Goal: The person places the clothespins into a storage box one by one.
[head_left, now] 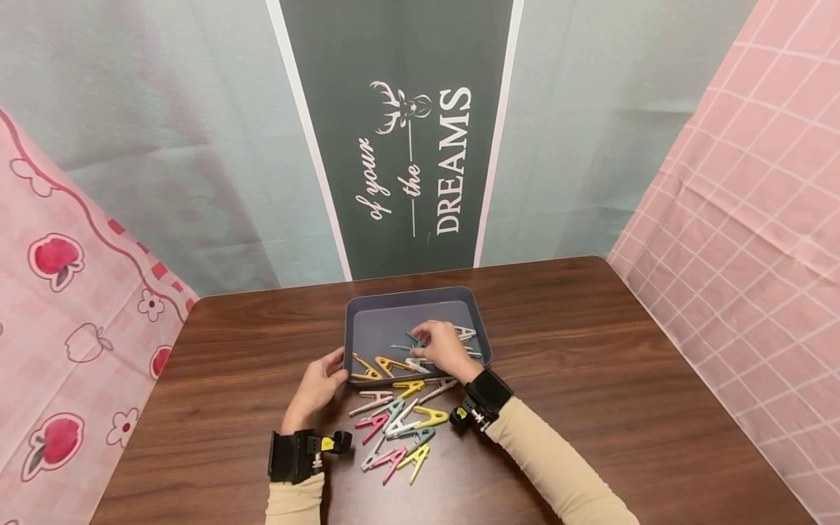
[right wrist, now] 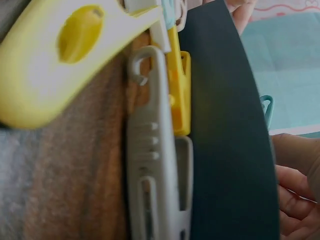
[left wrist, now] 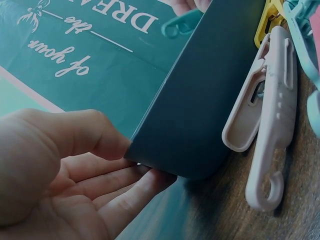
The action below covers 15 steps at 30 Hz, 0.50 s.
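Note:
My left hand [head_left: 316, 386] holds the front left corner of a dark grey tray [head_left: 375, 328]. In the left wrist view its thumb lies at the rim and its fingers are against the outside of the corner. Over the inside of the tray, my right hand [head_left: 445, 348] pinches a teal clothespin [left wrist: 182, 24] at its fingertips. Near it in the tray lie orange clothespins [head_left: 389, 364], a white clothespin [head_left: 417, 365] and another whitish clothespin [head_left: 466, 333] at the right. The right wrist view shows the tray's front wall [right wrist: 225, 125], which hides most of the right hand.
Several clothespins in pink, yellow, white and green lie in a loose pile in front of the tray, among them a yellow clothespin [head_left: 430, 417] and a beige clothespin [left wrist: 272, 115] close to the tray wall. The brown wooden table [head_left: 558, 328] ends at hanging cloths on three sides.

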Motion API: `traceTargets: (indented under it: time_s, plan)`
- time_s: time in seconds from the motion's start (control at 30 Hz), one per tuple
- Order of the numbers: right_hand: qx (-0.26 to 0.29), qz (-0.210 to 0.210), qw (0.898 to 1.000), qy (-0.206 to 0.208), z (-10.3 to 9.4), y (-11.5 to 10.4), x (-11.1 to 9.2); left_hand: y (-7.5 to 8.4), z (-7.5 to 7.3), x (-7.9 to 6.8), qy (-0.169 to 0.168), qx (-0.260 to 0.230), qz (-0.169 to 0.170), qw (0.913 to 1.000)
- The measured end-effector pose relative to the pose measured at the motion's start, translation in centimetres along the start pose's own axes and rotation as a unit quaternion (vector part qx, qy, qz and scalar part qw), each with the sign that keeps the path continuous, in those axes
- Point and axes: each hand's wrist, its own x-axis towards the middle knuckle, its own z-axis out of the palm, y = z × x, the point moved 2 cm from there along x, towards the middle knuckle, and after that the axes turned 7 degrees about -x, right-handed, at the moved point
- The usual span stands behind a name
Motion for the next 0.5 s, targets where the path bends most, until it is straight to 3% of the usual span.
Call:
traceTargets:
  time_s: [0.5]
  plan:
    - [-0.017, -0.001, 0.999, -0.029, 0.55, 0.77, -0.31, -0.24, 0.06, 0.26, 0.008, 0.005, -0.002, 0.9999]
